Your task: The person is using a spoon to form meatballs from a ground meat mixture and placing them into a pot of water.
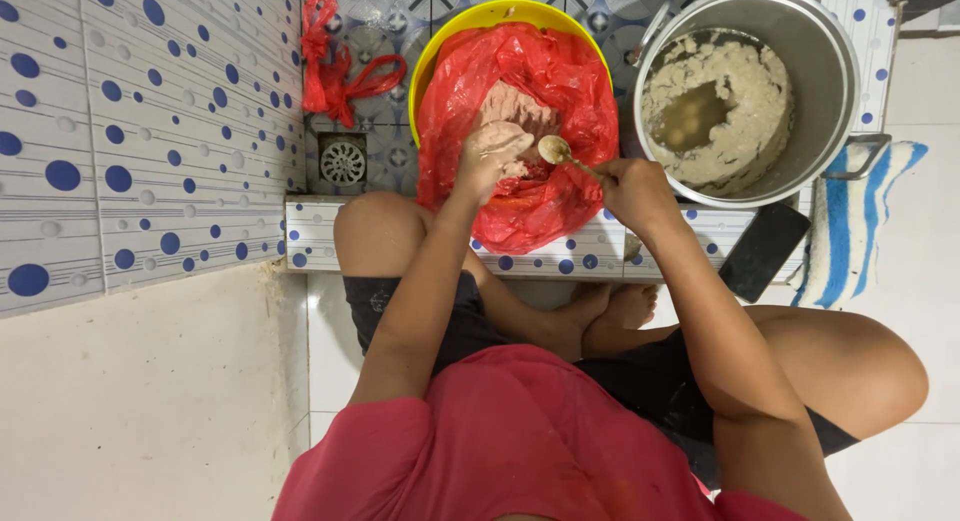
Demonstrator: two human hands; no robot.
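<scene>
Two hands: both busy over the red bag (560, 81) in the yellow basin (470, 21).
Left hand (490, 156): closed around a lump of pinkish paste (510, 111).
Right hand (630, 186): gripping a spoon (560, 153), bowl pointing left toward the lump, just beside the left hand.
Far right: steel pot (830, 71) of pale mash.

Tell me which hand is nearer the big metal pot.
Right. The right hand, holding a spoon, sits just left of the metal pot; the left hand is farther off, in the red bag.
</scene>
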